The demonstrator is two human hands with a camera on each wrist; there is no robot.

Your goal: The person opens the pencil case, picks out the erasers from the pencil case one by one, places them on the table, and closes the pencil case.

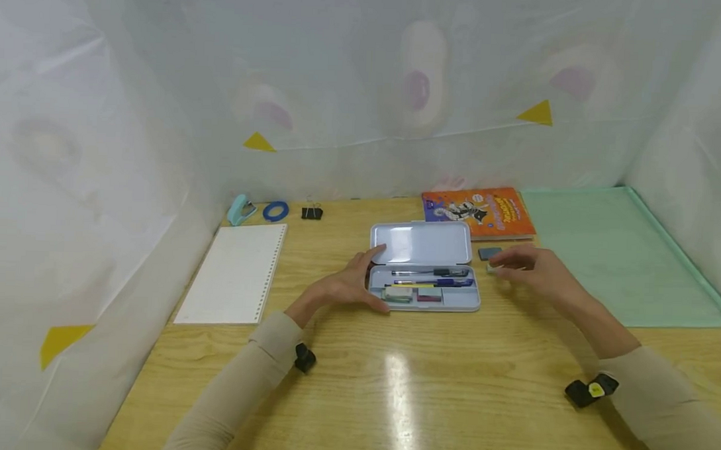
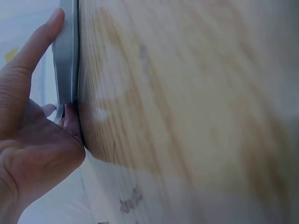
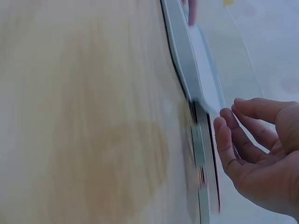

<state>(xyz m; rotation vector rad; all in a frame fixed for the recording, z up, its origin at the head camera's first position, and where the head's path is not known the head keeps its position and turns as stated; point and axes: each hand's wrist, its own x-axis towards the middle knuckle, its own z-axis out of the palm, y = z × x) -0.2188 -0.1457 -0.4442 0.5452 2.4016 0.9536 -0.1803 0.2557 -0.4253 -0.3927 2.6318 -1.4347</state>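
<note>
An open white pencil case (image 1: pixel 462 300) lies on the table with its lid folded back. Inside are several pens (image 1: pixel 433 282), a pale eraser (image 1: pixel 398 293) and a small pink-and-grey block (image 1: pixel 429 294). My left hand (image 1: pixel 348 284) grips the case's left end, thumb along the front side (image 2: pixel 65 56) and fingers behind. To the right of the case hovers my right hand (image 1: pixel 534 274), its fingers loosely bent. A small pale green piece (image 1: pixel 491 268) shows by its fingertips, beside a dark grey block (image 1: pixel 489 253). Between the fingers in the right wrist view (image 3: pixel 257 144) nothing is visible.
An orange and purple book (image 1: pixel 504 213) lies behind the case, near a green mat (image 1: pixel 627 261) on the right. At the left are a white notepad (image 1: pixel 233 273), a mint stapler (image 1: pixel 239 210), a blue tape roll (image 1: pixel 275 211) and a black binder clip (image 1: pixel 312 213).
</note>
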